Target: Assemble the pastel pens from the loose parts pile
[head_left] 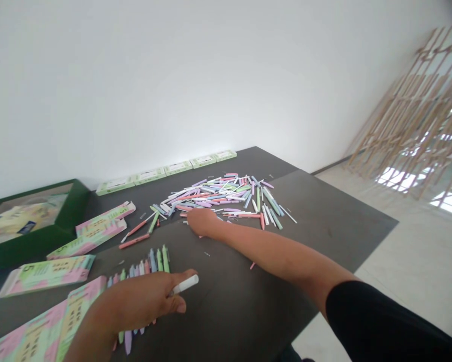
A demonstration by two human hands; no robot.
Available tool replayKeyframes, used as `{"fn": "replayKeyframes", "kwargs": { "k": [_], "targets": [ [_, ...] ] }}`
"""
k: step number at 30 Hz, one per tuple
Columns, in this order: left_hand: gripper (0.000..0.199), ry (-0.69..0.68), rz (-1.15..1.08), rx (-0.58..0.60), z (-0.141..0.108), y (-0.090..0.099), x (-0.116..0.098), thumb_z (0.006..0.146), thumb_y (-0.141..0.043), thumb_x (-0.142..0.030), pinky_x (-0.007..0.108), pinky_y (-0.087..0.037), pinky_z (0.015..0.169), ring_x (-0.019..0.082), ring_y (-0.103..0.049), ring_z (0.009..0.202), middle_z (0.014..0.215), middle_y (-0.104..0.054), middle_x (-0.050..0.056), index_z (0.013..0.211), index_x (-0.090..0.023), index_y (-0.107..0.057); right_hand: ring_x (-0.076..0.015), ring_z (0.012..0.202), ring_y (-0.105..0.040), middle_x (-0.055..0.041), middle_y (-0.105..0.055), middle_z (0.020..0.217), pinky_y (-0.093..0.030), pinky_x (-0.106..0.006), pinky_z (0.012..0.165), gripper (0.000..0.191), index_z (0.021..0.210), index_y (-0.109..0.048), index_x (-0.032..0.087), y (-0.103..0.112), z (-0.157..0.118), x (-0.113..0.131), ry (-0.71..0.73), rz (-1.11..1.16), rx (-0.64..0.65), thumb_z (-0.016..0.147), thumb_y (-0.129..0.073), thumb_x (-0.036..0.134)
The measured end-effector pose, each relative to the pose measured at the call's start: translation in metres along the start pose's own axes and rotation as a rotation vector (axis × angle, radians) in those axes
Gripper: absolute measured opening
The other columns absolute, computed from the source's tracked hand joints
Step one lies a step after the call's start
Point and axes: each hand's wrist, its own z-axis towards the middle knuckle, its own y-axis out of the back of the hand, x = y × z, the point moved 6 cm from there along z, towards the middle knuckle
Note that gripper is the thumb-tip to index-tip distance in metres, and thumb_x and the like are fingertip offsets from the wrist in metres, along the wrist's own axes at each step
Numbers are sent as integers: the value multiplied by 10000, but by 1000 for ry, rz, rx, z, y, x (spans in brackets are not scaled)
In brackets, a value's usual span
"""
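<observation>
My left hand (154, 296) is closed on a white pen (185, 284), which sticks out between thumb and forefinger toward the right. Beneath that hand lies a row of pastel pens (160, 260), side by side and partly covered by it. My right hand (203, 222) reaches across to the near edge of a big loose pile of pens (226, 193) in pink, green, purple, blue and white. Its fingers point down and are hidden, so what they hold, if anything, does not show.
Printed pastel packets (52, 274) lie at the left. Behind them stands a green box (65, 216) with papers inside. Several flat boxes (149, 176) line the wall side of the dark table (324, 216). Wooden lattice frames (410, 125) lean at the right.
</observation>
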Motion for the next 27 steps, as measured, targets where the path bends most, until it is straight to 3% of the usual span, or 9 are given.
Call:
{"fn": "replayKeyframes", "kwargs": {
  "k": [4, 6, 9, 13, 19, 27],
  "targets": [
    [599, -39, 12, -18, 0, 0, -2, 797, -432, -371, 265, -426, 600, 209, -616, 716, 849, -674, 40, 1367, -216, -335, -258, 983, -570, -173, -586, 1097, -472, -349, 764, 306, 1101, -497, 98, 25, -34, -30, -34, -24, -38, 835, -447, 241],
    [594, -54, 34, -20, 1, -1, -3, 793, -439, -377, 268, -426, 614, 211, -609, 734, 863, -673, 44, 1358, -219, -350, -258, 956, -575, -160, -595, 1061, -458, -338, 751, 272, 1061, -504, 118, 28, -62, -44, -34, -39, -24, 829, -439, 245],
    [555, -85, 76, -43, 3, -1, -5, 794, -448, -400, 287, -423, 649, 229, -599, 790, 926, -662, 64, 1319, -222, -411, -248, 892, -594, -132, -616, 979, -442, -312, 715, 213, 968, -528, 147, 15, -109, -54, -5, -51, 40, 783, -491, 243],
    [517, -51, 119, -41, 7, -3, -5, 803, -446, -427, 327, -427, 649, 264, -599, 790, 912, -662, 75, 1282, -233, -457, -235, 825, -612, -107, -619, 940, -432, -294, 650, 182, 931, -515, 180, -12, -151, -46, -11, -41, 133, 770, -493, 261],
    [557, -45, 100, -26, 4, -5, -4, 812, -450, -432, 343, -437, 713, 272, -591, 878, 1027, -646, 92, 1327, -225, -401, -254, 805, -623, -119, -617, 926, -443, -310, 600, 199, 941, -512, 173, -23, -148, -20, -64, -10, 162, 778, -468, 277],
    [550, -66, 49, -6, 2, -5, -5, 823, -448, -395, 314, -441, 764, 240, -594, 912, 1070, -641, 86, 1330, -191, -386, -264, 831, -623, -127, -619, 945, -459, -330, 626, 227, 963, -516, 173, -31, -147, -18, -92, 24, 202, 773, -479, 291]
  ]
}}
